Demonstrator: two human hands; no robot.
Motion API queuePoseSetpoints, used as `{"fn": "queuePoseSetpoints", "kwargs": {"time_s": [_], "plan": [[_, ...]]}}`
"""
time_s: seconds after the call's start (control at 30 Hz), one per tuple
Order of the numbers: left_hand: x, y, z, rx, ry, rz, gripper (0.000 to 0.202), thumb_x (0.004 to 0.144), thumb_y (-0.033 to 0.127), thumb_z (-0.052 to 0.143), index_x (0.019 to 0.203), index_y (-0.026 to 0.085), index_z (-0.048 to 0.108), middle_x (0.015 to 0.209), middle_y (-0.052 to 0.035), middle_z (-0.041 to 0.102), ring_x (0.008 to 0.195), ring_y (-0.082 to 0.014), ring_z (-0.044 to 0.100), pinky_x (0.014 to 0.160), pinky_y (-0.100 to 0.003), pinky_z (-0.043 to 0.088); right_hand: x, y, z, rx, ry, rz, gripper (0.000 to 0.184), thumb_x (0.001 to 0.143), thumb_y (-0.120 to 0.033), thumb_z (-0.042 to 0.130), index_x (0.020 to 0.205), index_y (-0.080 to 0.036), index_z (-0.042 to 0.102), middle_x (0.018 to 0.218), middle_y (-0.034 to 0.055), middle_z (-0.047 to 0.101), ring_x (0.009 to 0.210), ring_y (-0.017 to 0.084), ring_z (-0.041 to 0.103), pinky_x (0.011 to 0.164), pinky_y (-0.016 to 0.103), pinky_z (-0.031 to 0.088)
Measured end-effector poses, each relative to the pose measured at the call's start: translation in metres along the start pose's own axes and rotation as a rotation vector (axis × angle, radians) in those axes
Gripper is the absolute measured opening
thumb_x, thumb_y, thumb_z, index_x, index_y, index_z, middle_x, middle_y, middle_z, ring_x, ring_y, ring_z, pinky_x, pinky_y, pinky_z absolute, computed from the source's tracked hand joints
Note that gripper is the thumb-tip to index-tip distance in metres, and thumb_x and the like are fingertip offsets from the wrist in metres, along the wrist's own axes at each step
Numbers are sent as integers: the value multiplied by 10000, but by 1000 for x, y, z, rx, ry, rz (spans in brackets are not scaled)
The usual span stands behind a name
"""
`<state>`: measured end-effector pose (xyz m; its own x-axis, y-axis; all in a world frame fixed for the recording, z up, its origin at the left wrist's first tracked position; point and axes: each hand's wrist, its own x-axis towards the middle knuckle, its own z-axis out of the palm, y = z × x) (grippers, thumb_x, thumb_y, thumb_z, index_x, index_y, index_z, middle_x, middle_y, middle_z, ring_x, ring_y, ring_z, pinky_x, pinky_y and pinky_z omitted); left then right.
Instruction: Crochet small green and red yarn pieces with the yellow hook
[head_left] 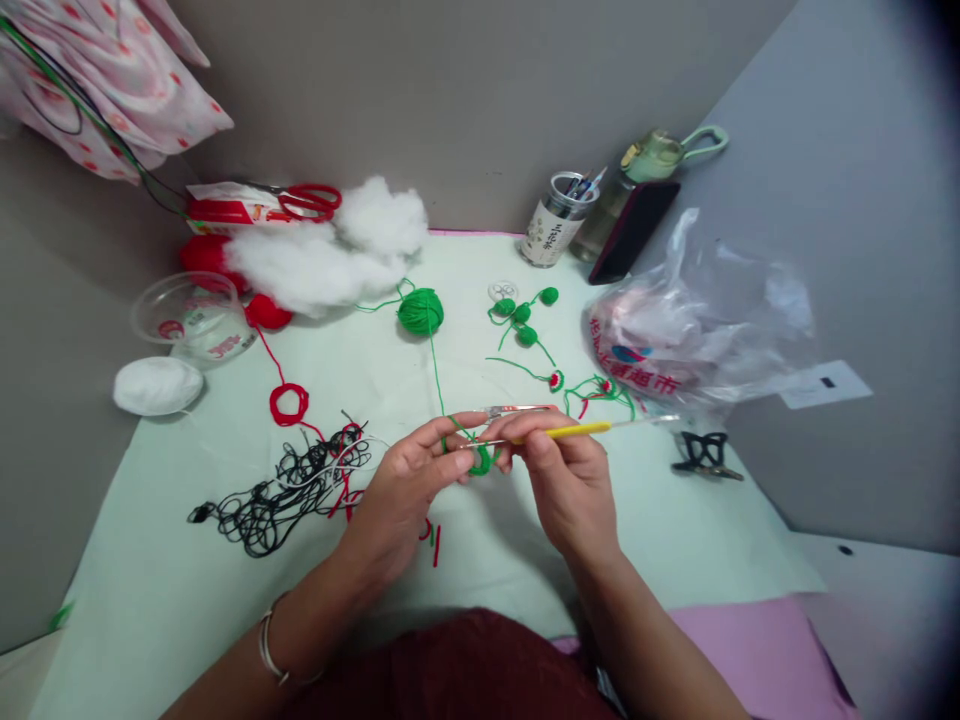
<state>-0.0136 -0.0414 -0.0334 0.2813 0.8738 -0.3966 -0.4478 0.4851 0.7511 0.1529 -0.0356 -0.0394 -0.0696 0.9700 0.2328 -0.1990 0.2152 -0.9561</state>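
Over the middle of the table, my left hand [409, 470] pinches a small green crochet piece [481, 461] between thumb and fingers. Green yarn runs from that hand up to a green yarn ball [421, 312] farther back. In my right hand [568, 480] is a crochet hook with a yellow handle [577, 430]; its metal tip points left and meets the green piece. Just behind my fingers lies a small tool with an orange end [525, 409], partly hidden by the hands. Exactly how the yarn loops around the hook is too small to tell.
Tangled black cord [262, 500] and a red yarn ring [289, 404] lie left. White stuffing [315, 265], red-handled scissors [311, 202] and a white yarn ball [157, 387] stand behind. Small green crocheted balls [527, 336], a pen can [555, 225], a plastic bag [675, 320] and a black hair clip [705, 455] are right.
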Motion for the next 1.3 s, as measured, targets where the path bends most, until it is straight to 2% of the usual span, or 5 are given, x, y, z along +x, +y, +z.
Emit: {"fn": "queuePoseSetpoints", "kwargs": {"time_s": [0.4,0.67,0.9,1.13,1.3], "plan": [[-1,1,3,-200,8,-54,442,796,306,883,1216,210,788,776,13,659,709,-110,548,704,-231,446,-14,-5,0,-940,-181,-603,296,1009,-128,622,1216,-299,747,1100,61,795,982,198,768,810,314,651],[0,-1,-1,-110,33,18,389,803,232,872,1186,226,809,812,20,666,748,-91,584,746,-198,479,-3,-2,-2,-209,66,-153,246,1078,-249,522,1034,-243,765,887,30,740,638,138,680,591,296,594],[-2,-8,4,-152,13,-10,502,816,266,862,1304,219,754,872,-2,714,825,-124,635,820,-234,505,-15,9,6,-797,13,-554,381,939,-59,693,1226,-293,783,1099,80,760,950,200,719,792,326,609],[1,4,-1,-236,-1,-64,251,795,244,857,1038,181,842,871,-28,727,799,-127,640,851,-269,529,-3,-1,-3,-137,177,-76,196,1030,-287,623,959,-238,799,850,27,732,652,144,660,603,297,572],[-2,0,5,-72,8,20,396,777,240,859,1168,224,806,875,-23,740,857,-184,661,889,-332,491,-1,-3,2,-175,48,-100,168,1009,-323,670,957,-242,808,908,52,793,827,190,720,706,325,595]]}}
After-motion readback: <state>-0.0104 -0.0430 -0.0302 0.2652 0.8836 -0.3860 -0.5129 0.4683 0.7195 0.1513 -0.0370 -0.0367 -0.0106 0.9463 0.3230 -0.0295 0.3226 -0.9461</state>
